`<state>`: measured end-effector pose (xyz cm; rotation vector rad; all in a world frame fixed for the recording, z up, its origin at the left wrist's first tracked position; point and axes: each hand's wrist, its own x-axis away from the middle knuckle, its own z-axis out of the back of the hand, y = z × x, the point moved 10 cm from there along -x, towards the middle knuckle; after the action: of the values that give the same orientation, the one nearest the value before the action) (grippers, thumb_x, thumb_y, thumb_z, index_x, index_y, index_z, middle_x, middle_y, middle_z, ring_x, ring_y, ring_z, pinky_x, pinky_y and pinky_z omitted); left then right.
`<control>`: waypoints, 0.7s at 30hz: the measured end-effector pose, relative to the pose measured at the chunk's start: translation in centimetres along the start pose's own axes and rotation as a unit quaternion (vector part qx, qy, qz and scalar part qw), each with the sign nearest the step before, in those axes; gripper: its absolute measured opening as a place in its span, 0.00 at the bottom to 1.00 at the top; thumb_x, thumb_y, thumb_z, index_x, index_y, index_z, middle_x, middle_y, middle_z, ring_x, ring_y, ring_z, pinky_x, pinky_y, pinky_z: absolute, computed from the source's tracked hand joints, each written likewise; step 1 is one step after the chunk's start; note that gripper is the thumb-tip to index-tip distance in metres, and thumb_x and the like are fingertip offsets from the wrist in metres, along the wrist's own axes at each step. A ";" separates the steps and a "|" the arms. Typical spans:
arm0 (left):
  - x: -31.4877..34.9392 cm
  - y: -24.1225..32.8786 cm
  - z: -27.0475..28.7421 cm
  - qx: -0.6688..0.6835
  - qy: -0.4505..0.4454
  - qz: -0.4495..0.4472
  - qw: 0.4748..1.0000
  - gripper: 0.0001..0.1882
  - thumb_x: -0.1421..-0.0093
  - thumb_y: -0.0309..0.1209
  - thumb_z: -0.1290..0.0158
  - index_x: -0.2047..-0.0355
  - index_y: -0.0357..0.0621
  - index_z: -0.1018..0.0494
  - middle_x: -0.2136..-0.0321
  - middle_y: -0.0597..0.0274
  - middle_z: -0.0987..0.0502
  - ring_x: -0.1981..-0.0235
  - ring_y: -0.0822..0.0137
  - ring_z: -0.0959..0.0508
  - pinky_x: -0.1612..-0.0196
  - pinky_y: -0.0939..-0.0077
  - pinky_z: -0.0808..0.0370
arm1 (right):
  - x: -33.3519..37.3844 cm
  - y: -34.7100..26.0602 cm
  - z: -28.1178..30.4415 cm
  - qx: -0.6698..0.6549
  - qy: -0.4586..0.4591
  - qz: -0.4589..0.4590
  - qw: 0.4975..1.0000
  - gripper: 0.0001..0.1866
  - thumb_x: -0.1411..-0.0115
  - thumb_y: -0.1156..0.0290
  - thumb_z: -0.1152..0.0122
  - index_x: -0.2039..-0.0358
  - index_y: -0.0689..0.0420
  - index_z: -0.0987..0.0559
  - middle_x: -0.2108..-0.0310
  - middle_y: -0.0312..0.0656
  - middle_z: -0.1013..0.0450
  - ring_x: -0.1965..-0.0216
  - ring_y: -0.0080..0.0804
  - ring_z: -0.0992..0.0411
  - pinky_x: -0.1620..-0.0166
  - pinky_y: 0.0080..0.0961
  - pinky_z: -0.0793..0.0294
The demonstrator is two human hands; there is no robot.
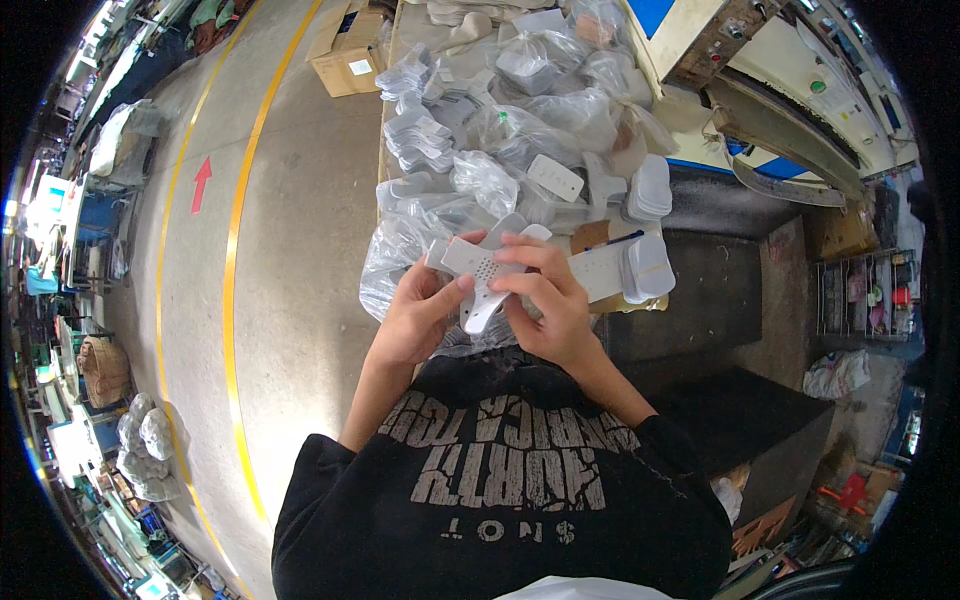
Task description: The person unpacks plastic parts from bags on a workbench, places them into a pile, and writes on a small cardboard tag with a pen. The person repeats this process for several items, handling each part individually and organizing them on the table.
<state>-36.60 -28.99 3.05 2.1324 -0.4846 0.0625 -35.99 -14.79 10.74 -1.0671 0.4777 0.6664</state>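
Note:
Near the front edge of the table, my left hand (pixel 415 310) grips a white cross-shaped flat piece (pixel 487 268) with small holes punched in its middle, its thumb lying on top. My right hand (pixel 553 305) has its fingers bent over the piece's right side, the fingertips touching its surface. Whether it is one piece or a few stacked together, I cannot tell. Just right of my right hand lie a white perforated strip (pixel 598 274) and a stack of white rounded pieces (pixel 648 268). A dark pen (pixel 622 240) rests beside them.
Clear plastic bags (pixel 545 125) and stacks of white cut pieces (pixel 418 138) cover the table. A cardboard box (pixel 345 62) stands on the floor at its far left. A machine (pixel 770 70) is at the far right. Yellow lines (pixel 238 215) run along the floor at left.

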 end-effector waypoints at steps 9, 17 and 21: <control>-0.2 -0.4 0.5 0.020 0.044 0.009 0.999 0.23 0.24 0.36 0.57 0.34 0.35 0.37 0.46 0.48 0.24 0.51 0.58 0.18 0.57 0.58 0.12 | 5.1 9.4 -2.4 -0.388 0.037 -0.422 0.819 0.15 0.35 0.77 0.34 0.49 0.62 0.25 0.59 0.35 0.23 0.60 0.17 0.27 0.57 0.17 0.28; -0.4 -0.4 -0.9 0.036 0.000 0.022 0.999 0.27 0.22 0.46 0.65 0.33 0.39 0.42 0.42 0.40 0.29 0.48 0.46 0.19 0.52 0.52 0.15 | 2.3 4.8 7.5 -0.101 0.283 -0.161 0.940 0.12 0.39 0.81 0.33 0.55 0.60 0.24 0.56 0.43 0.27 0.57 0.28 0.27 0.55 0.24 0.26; -0.8 -1.1 -0.3 0.100 0.012 0.000 0.995 0.30 0.22 0.49 0.68 0.31 0.37 0.45 0.40 0.43 0.31 0.42 0.49 0.23 0.44 0.53 0.19 | -0.1 -0.7 2.0 0.070 -0.042 -0.016 0.997 0.14 0.43 0.76 0.32 0.56 0.56 0.21 0.54 0.46 0.26 0.56 0.44 0.26 0.52 0.34 0.25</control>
<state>-36.88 -28.01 2.18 2.3255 -0.4814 0.1423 -35.42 -13.19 12.10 -0.9088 0.4280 0.6377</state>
